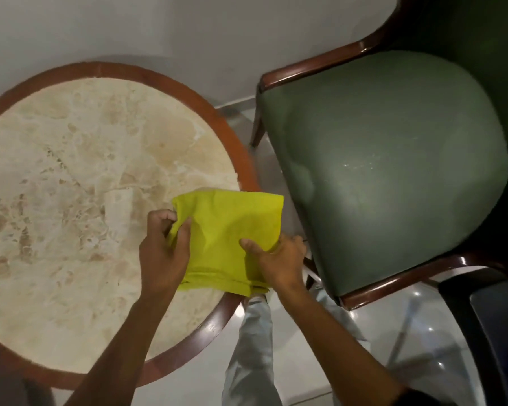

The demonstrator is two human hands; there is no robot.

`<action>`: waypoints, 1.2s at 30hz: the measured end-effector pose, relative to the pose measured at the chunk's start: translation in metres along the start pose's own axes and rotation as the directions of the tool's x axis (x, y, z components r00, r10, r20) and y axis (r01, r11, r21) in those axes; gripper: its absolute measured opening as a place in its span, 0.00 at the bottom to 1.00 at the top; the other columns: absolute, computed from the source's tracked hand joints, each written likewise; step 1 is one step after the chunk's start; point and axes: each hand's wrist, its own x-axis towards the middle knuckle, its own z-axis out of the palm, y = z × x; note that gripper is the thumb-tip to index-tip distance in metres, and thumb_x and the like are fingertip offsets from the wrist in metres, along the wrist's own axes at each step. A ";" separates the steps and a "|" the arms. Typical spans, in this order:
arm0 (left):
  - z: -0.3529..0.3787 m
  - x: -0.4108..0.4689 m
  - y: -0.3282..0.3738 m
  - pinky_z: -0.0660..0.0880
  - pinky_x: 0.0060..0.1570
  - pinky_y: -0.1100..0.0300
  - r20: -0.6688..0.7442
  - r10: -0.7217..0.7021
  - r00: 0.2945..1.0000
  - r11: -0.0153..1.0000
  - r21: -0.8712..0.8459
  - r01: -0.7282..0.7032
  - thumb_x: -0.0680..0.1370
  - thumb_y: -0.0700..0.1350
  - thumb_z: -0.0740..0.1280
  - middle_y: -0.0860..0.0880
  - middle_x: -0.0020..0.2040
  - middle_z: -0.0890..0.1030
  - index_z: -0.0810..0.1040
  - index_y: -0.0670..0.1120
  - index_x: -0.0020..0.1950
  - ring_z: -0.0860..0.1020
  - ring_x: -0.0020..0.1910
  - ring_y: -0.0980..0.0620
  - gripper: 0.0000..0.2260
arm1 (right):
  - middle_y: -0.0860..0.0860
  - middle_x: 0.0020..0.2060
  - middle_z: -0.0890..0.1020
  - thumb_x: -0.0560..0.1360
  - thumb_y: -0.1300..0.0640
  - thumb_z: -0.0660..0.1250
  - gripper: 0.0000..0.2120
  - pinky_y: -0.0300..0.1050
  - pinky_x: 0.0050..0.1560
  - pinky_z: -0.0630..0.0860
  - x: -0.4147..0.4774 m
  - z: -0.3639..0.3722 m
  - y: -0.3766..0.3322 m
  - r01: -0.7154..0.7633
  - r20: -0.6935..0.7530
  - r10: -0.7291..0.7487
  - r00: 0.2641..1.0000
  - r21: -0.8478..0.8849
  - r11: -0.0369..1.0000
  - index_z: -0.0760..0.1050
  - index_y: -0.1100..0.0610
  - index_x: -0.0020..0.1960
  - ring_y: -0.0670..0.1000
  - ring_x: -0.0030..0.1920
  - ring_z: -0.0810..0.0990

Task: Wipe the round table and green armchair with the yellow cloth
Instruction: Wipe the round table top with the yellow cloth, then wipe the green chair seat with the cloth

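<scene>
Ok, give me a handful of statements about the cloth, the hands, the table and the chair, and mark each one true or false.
1. Both hands hold the yellow cloth. True: the left hand grips its left edge and the right hand its lower right corner.
2. The cloth is spread out in a single layer. False: it is folded, with stacked layers showing at its near edge.
3. The cloth is at the right side of the round table, reaching past its rim. True.
4. A cushion lies on the green armchair. False: nothing lies on the seat.
5. The table top is plain dark wood. False: it is pale and marbled, inside a brown wooden rim.
</scene>
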 end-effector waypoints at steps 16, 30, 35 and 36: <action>0.180 0.067 0.177 0.64 0.67 0.48 0.427 0.469 0.773 0.827 0.094 -0.554 0.81 0.59 0.60 0.47 0.69 0.75 0.69 0.50 0.70 0.73 0.68 0.45 0.22 | 0.60 0.73 0.65 0.75 0.45 0.67 0.37 0.61 0.69 0.62 0.061 -0.222 0.014 0.041 -0.684 -0.300 0.665 -0.368 0.929 0.54 0.57 0.77 0.60 0.72 0.64; 0.113 0.120 0.046 0.54 0.73 0.37 0.354 0.386 0.852 0.512 0.686 -0.517 0.75 0.69 0.52 0.41 0.80 0.55 0.60 0.48 0.77 0.55 0.79 0.39 0.37 | 0.60 0.79 0.52 0.79 0.39 0.46 0.35 0.64 0.76 0.47 0.186 -0.230 0.016 -0.048 -0.554 -0.379 0.741 -0.607 0.793 0.49 0.59 0.79 0.58 0.79 0.49; 0.117 0.123 0.038 0.52 0.75 0.39 0.328 0.445 0.833 0.497 0.684 -0.534 0.75 0.69 0.54 0.41 0.80 0.57 0.61 0.49 0.76 0.55 0.79 0.41 0.35 | 0.58 0.80 0.47 0.74 0.26 0.44 0.44 0.65 0.75 0.41 0.232 -0.257 -0.024 0.003 -0.538 -0.377 0.754 -0.571 0.821 0.44 0.53 0.79 0.58 0.79 0.44; 0.117 0.124 0.037 0.52 0.75 0.39 0.319 0.453 0.832 0.501 0.681 -0.534 0.76 0.69 0.54 0.41 0.80 0.58 0.62 0.49 0.76 0.55 0.79 0.41 0.35 | 0.58 0.80 0.47 0.73 0.25 0.44 0.45 0.65 0.75 0.40 0.233 -0.249 -0.029 0.024 -0.508 -0.398 0.764 -0.594 0.804 0.44 0.53 0.79 0.59 0.79 0.44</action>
